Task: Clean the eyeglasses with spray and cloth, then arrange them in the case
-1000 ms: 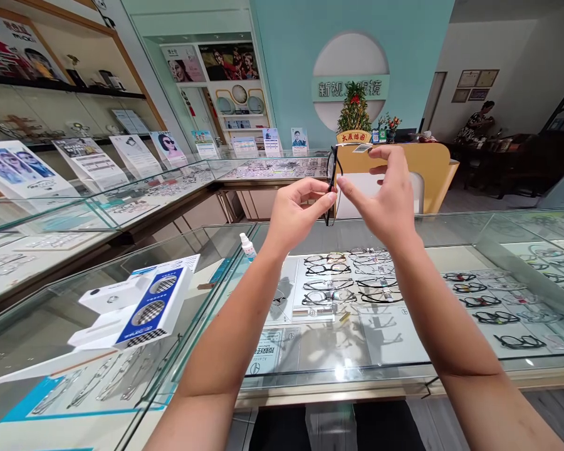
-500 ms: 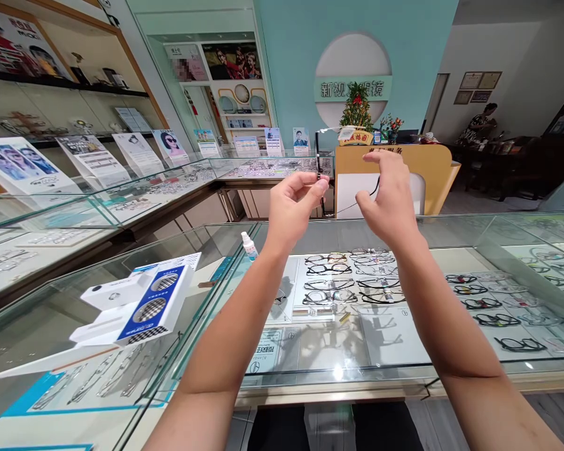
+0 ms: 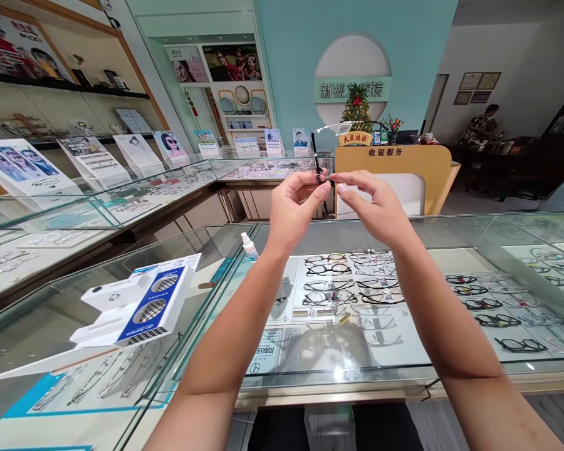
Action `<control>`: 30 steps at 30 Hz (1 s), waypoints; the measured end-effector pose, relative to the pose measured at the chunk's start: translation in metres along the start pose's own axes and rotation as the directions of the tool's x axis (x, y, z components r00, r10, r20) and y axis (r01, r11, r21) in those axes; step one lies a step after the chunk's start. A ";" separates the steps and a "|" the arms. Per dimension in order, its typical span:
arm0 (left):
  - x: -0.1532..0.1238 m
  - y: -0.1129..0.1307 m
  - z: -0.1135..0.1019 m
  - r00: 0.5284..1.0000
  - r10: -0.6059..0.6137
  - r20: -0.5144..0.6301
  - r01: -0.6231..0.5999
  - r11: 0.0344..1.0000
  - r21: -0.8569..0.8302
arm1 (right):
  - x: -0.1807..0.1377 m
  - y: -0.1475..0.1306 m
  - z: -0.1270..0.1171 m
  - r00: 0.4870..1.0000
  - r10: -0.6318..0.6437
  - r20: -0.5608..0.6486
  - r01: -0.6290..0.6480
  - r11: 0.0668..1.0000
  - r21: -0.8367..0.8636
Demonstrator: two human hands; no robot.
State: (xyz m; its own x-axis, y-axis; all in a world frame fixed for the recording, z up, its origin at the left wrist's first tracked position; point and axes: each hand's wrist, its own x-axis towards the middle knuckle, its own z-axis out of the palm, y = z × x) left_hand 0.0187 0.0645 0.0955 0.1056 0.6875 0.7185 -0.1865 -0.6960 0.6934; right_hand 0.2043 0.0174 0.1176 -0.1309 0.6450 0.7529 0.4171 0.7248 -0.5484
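Both my hands are raised at chest height over a glass display counter [image 3: 404, 228]. Between them is a thin black pair of glasses [image 3: 318, 164] seen edge-on, with a white price tag [image 3: 343, 129] hanging from one raised arm. My left hand [image 3: 292, 210] pinches the frame from the left with thumb and fingertips. My right hand [image 3: 375, 207] pinches it from the right, its fingers closed on the frame's lower part beside my left fingertips. Much of the frame is too thin to make out.
Under the glass lie rows of spectacle frames [image 3: 348, 279]. A small white spray bottle [image 3: 249, 247] stands on the counter. A blue and white box [image 3: 141, 304] sits on the left case. A yellow cashier desk [image 3: 395, 172] stands behind, and a person [image 3: 479, 122] sits far right.
My right hand, open and apart from the frame half a second ago, has come down and left and closed on it. The glasses have turned and shifted slightly left.
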 end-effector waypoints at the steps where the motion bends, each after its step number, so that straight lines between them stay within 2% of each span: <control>1: 0.000 0.000 0.000 1.000 0.003 0.006 -0.003 1.000 0.002 | 0.000 -0.001 0.001 1.000 0.008 0.001 -0.008 0.999 0.042; 6: -0.003 0.001 0.003 0.999 -0.006 0.038 0.007 1.000 -0.029 | 0.001 -0.002 0.003 1.000 0.009 0.000 -0.009 0.989 0.149; 9: -0.005 0.003 0.004 0.998 -0.003 0.059 0.006 0.998 -0.055 | 0.001 0.000 0.003 0.998 0.051 0.030 -0.057 0.963 0.263; 12: -0.007 0.000 0.003 0.994 -0.054 0.092 0.058 0.997 -0.045 | -0.004 0.009 0.007 0.986 0.157 0.059 -0.168 0.913 0.373; 16: -0.019 -0.011 -0.002 0.974 -0.170 0.151 0.175 0.984 -0.019 | -0.021 0.030 0.022 0.938 0.333 0.098 -0.338 0.808 0.483; 19: -0.035 -0.022 -0.008 0.949 -0.246 0.198 0.242 0.969 0.044 | -0.040 0.042 0.035 0.903 0.412 0.119 -0.413 0.759 0.503; 21: -0.045 -0.030 -0.018 0.953 -0.247 0.178 0.223 0.964 0.145 | -0.052 0.048 0.040 0.885 0.455 0.095 -0.440 0.754 0.488; 23: -0.052 -0.037 -0.037 0.981 -0.184 0.059 0.154 0.931 0.330 | -0.063 0.055 0.043 0.878 0.477 0.039 -0.436 0.764 0.476; 25: -0.055 -0.047 -0.064 0.986 -0.068 -0.155 0.146 0.804 0.577 | -0.071 0.065 0.043 0.886 0.463 -0.034 -0.399 0.797 0.452; 27: -0.056 -0.059 -0.095 0.921 -0.011 -0.390 0.323 0.581 0.747 | -0.077 0.078 0.042 0.903 0.421 -0.087 -0.355 0.844 0.403; 28: -0.056 -0.067 -0.111 0.874 -0.044 -0.483 0.444 0.472 0.761 | -0.079 0.083 0.041 0.911 0.400 -0.098 -0.338 0.861 0.380; 30: -0.055 -0.083 -0.137 0.762 -0.208 -0.613 0.646 0.302 0.701 | -0.082 0.094 0.040 0.918 0.380 -0.115 -0.318 0.878 0.357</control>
State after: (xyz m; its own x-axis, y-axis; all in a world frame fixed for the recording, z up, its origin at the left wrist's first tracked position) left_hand -0.1060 0.1123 -0.0091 -0.4792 0.7959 0.3701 0.6968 0.0886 0.7118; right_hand 0.2183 0.0416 -0.0102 0.1412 0.8394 0.5248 0.0869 0.5175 -0.8512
